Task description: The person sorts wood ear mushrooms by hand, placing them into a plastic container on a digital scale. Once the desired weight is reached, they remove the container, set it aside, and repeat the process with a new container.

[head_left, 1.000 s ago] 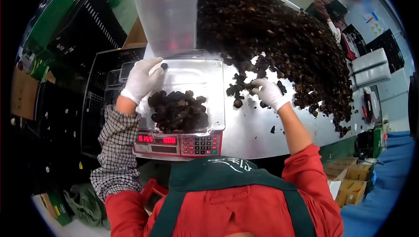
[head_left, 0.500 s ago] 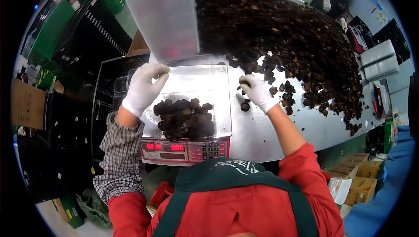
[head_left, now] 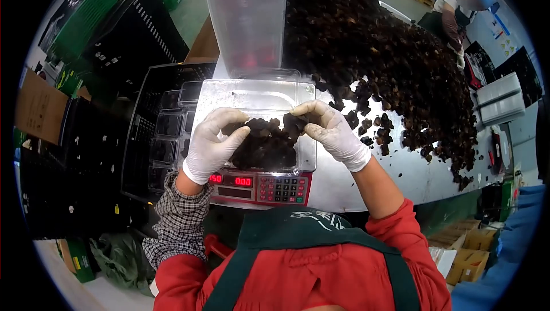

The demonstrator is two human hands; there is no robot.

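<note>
A heap of dark wood ear mushrooms sits in a clear plastic tray on the scale's metal plate. My left hand, in a white glove, is at the heap's left side, thumb and fingertips closed around the edge of a dark piece. At the heap's upper right my right hand, gloved too, pinches a wood ear mushroom between thumb and fingers. Red digits glow on the scale's front panel; the left reading is partly covered by my left wrist.
Loose wood ear mushrooms spread over the metal table. A tall stack of clear trays rises behind the scale. Left of it, a black crate holds several clear trays. Another person stands at the far right.
My right hand has come from the loose pieces to the heap, bringing a wood ear mushroom. My left hand has lowered onto the heap's left side. The view has shifted slightly.
</note>
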